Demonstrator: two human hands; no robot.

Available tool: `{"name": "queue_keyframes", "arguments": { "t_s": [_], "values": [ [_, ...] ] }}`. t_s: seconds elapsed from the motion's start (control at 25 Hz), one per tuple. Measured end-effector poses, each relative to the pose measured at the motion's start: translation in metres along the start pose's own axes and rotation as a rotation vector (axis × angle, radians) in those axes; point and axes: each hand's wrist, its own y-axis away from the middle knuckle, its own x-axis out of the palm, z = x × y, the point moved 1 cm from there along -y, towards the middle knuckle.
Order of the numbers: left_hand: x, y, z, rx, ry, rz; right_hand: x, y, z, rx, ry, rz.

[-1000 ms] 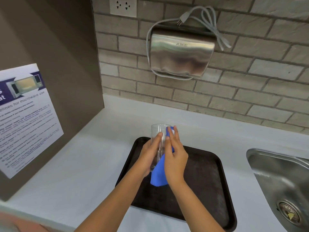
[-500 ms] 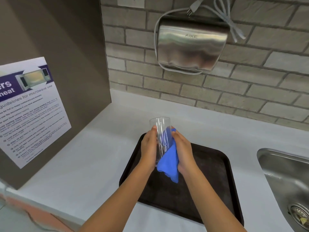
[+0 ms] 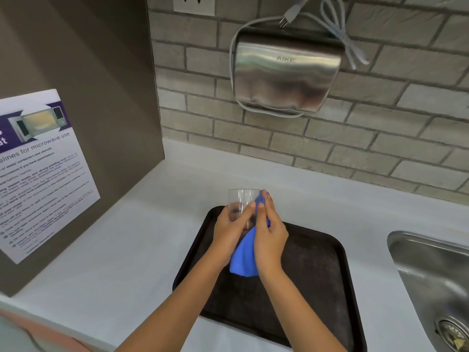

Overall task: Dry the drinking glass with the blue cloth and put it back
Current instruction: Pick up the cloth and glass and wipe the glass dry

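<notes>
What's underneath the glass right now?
The glass is held up above the black tray. Bare tray surface shows around it; the spot straight below is covered by both hands and the hanging blue cloth.

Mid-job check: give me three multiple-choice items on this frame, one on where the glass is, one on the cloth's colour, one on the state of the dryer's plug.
1. Where is the drinking glass?
A. Standing in the sink
B. Held above the black tray
C. Lying on the counter by the poster

2. What colour is the cloth?
A. Blue
B. White
C. Green

3. What state is the plug of the hand dryer in?
A. Pushed into the wall outlet
C. Cut off
B. Unplugged, resting on top of the dryer

Answers: 1 B, the left hand grips the glass over the black tray while the right hand presses the cloth to it. 2 A, the fabric hanging between the hands is plainly blue. 3 B, the prongs lie bare on the dryer, away from the wall outlet.
</notes>
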Motion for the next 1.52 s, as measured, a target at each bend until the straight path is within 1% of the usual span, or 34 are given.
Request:
{"name": "queue_keyframes", "arguments": {
  "t_s": [0.08, 0.12, 0.24, 0.36, 0.4, 0.48, 0.64, 0.72, 0.8, 0.96, 1.04, 1.12, 1.24, 1.4, 1.52],
  "values": [
    [0.0, -0.002, 0.0, -0.033, 0.049, 0.043, -0.006, -0.02, 0.0, 0.236, -0.104, 0.029],
    [0.0, -0.003, 0.0, -0.017, 0.062, 0.056, -0.01, -0.027, 0.0, 0.333, -0.147, 0.061],
    [0.003, -0.009, -0.002, 0.038, 0.142, 0.064, -0.02, -0.035, 0.001, 0.501, -0.317, 0.216],
    [0.01, -0.016, -0.01, 0.007, 0.205, 0.006, -0.024, -0.029, -0.003, 0.675, -0.349, 0.399],
    [0.012, -0.019, -0.01, -0.012, 0.209, -0.013, -0.025, -0.029, -0.006, 0.721, -0.36, 0.417],
    [0.016, -0.022, -0.007, -0.046, 0.216, -0.023, -0.029, -0.03, -0.012, 0.742, -0.374, 0.392],
    [0.018, -0.028, 0.004, -0.146, 0.321, -0.052, -0.037, -0.027, -0.019, 0.804, -0.419, 0.293],
    [0.021, -0.028, 0.006, -0.161, 0.302, -0.038, -0.04, -0.025, -0.022, 0.851, -0.435, 0.248],
    [0.023, -0.024, 0.007, -0.143, 0.179, -0.023, -0.041, -0.021, -0.024, 0.888, -0.436, 0.18],
    [0.022, -0.01, 0.022, 0.054, -0.246, 0.046, -0.046, -0.009, -0.031, 0.868, -0.455, -0.023],
    [0.022, -0.004, 0.027, 0.075, -0.331, 0.068, -0.048, -0.006, -0.036, 0.84, -0.442, -0.097],
    [0.02, -0.002, 0.028, 0.044, -0.334, 0.108, -0.048, -0.004, -0.039, 0.813, -0.393, -0.134],
    [0.02, -0.002, 0.033, -0.015, -0.262, 0.144, -0.05, -0.003, -0.043, 0.792, -0.321, -0.161],
    [0.025, -0.002, 0.044, -0.004, -0.141, 0.126, -0.053, -0.007, -0.039, 0.888, -0.311, -0.131],
    [0.03, -0.005, 0.051, 0.005, -0.076, 0.11, -0.061, -0.007, -0.039, 0.909, -0.285, -0.174]
  ]
}}
